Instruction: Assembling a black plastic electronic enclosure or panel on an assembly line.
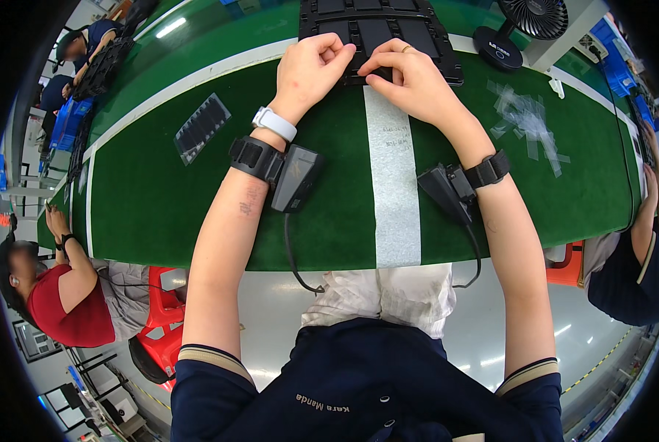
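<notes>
A black plastic tray [377, 31] with dark rectangular pockets lies at the far middle of the table. Over its near left edge is my left hand [311, 72], fingers curled, thumb and forefinger pinched together. My right hand [416, 85] is at the tray's near edge too, its thumb and fingers bent in a pinch and pointing toward the left hand. Anything between the fingertips is too small or hidden to make out. Below the hands, a pale strip [394, 184] with faint handwriting runs down the green table [329, 228] to its near edge.
Left of my forearm lies a clear sheet [202, 129] with dark strips on it. Tangled clear film strips [530, 124] are heaped at the right, near a black fan [517, 33]. Black wrist devices [297, 179] trail cables. Other people sit at both sides.
</notes>
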The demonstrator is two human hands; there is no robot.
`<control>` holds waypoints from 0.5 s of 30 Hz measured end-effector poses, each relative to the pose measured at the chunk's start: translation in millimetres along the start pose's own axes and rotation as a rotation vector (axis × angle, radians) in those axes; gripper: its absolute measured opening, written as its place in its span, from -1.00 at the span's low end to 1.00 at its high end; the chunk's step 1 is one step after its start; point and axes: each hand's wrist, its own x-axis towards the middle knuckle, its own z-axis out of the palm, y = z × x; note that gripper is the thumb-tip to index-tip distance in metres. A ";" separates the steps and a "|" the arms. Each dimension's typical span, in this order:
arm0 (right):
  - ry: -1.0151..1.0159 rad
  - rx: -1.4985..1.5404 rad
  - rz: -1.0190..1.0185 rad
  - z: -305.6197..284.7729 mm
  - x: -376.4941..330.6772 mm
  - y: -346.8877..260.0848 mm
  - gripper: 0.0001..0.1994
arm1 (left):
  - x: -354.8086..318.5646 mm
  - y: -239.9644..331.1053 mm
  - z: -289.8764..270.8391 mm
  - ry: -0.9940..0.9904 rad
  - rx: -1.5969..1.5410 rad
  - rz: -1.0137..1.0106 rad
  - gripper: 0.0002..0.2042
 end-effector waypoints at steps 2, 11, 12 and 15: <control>0.009 -0.005 -0.015 -0.1 -0.4 -0.7 -0.81 | -0.5 0.6 -0.1 0.005 0.000 0.004 -0.73; 0.129 -0.038 -0.114 5.6 0.8 7.9 -0.68 | 0.3 -0.8 1.9 0.009 -0.012 -0.002 -0.73; 0.067 -0.043 -0.074 3.2 0.5 5.0 -0.69 | 0.2 -1.9 1.6 0.012 -0.014 0.004 -0.73; -0.005 -0.027 0.022 -1.5 1.6 -6.1 -0.74 | 0.1 -1.9 0.3 0.009 -0.016 0.001 -0.73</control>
